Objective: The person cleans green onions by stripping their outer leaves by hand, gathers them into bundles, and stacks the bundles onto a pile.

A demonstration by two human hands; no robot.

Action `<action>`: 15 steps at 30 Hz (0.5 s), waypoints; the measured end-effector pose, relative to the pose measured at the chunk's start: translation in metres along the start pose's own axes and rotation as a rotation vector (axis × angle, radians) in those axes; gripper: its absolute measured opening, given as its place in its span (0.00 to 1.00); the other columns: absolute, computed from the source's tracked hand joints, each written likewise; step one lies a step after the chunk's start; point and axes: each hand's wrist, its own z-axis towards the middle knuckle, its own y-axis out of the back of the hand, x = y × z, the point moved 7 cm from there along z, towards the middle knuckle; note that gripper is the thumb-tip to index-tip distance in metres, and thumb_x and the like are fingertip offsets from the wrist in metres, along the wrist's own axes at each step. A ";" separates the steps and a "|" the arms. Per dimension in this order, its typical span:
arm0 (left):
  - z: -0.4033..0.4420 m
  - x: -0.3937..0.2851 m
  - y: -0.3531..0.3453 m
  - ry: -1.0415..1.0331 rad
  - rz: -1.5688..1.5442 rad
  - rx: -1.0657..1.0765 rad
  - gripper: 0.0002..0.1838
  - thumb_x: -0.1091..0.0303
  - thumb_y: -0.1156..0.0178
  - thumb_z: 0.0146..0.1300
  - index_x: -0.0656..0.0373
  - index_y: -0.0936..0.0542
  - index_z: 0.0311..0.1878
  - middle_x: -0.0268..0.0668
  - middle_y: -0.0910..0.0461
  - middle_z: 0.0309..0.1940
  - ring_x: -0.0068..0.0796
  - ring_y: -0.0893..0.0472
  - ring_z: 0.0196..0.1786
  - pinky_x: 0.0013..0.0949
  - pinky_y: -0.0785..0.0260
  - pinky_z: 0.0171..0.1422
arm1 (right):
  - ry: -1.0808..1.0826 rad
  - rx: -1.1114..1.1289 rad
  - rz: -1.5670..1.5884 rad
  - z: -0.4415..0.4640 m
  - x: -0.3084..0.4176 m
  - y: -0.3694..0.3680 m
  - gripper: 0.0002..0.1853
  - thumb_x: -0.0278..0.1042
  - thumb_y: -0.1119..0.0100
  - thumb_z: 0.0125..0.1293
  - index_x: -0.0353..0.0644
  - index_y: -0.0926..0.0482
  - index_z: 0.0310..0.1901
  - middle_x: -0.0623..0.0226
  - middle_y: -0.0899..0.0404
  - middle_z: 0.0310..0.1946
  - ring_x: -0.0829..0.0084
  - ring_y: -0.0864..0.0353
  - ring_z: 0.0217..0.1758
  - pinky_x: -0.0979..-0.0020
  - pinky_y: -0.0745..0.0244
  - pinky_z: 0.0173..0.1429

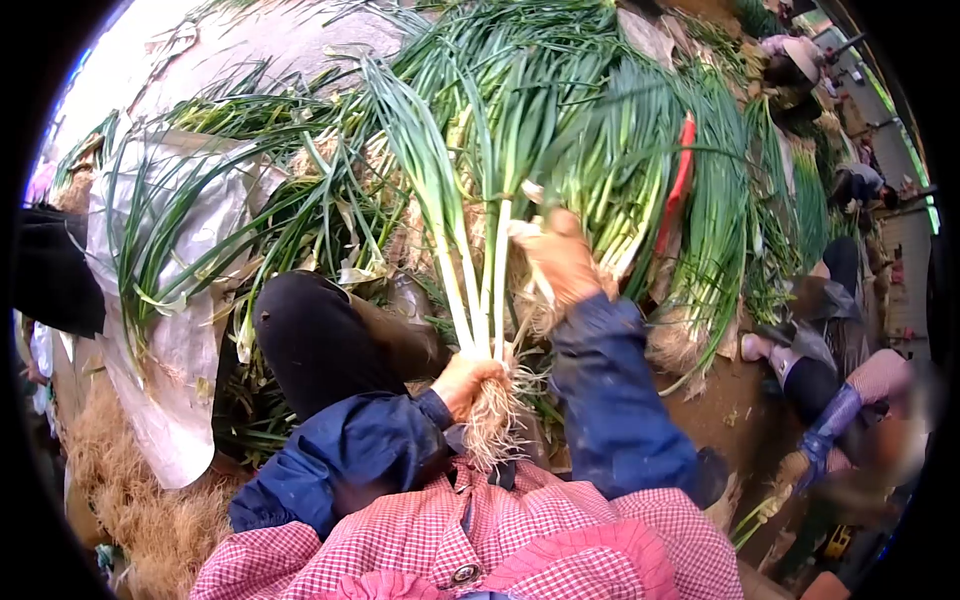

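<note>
My left hand (472, 384) is closed around several green onions (468, 285) just above their roots. The stalks stand up and lean away from me, leaves at the far end. A tangle of pale roots (492, 425) hangs below my fist. My right hand (560, 258), in an orange-tan glove, is beside the white stalks, its fingers curled in. A small pale scrap (532, 190) shows just above those fingers. Whatever they grip, if anything, is hidden. Behind both hands lies a big heap of green onions (620, 150).
A red strip (677, 180) lies across the heap. Left of my knee (310, 340) is a pale sheet (180, 400) with loose leaves, near a mound of cut roots (140, 490). At right, another person's gloved hand (793, 468) holds stalks; more people sit farther back.
</note>
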 end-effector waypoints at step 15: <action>0.006 0.012 0.009 -0.013 0.164 -0.195 0.20 0.84 0.43 0.45 0.66 0.26 0.45 0.33 0.25 0.34 0.23 0.25 0.34 0.25 0.31 0.38 | 0.452 -0.071 -1.692 0.210 0.193 -0.018 0.15 0.38 0.50 0.61 0.40 0.26 0.47 0.58 0.24 0.39 0.65 0.23 0.46 0.70 0.25 0.44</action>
